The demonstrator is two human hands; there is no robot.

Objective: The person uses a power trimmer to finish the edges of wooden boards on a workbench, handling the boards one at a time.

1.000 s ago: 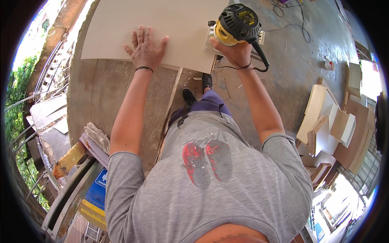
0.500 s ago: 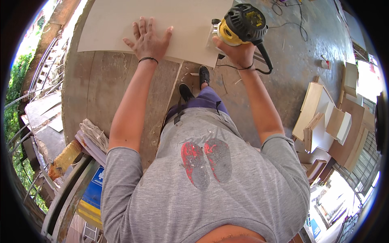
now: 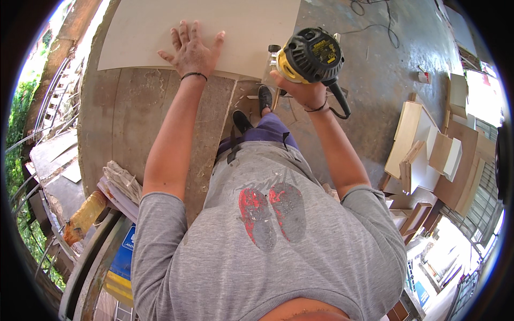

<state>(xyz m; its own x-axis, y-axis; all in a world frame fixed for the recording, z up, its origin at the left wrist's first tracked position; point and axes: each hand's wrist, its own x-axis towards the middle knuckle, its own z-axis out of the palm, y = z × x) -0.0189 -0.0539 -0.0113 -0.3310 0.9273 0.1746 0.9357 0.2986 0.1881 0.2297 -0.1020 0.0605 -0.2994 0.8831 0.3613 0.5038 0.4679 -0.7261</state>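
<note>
On my feed, the left hand (image 3: 194, 56) lies spread on the pale board (image 3: 246, 32), gripping nothing, and here, at the board's near right corner, the right hand (image 3: 306, 93) grasps the black-and-yellow power tool (image 3: 316, 55) (black lead (image 3: 338, 97) curling alongside).

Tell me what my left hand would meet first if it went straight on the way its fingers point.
Nothing that shows: ahead of your left hand, which appears to rest on the pale board, there's only more board up to the picture's top edge, so the way looks free that far.
</note>
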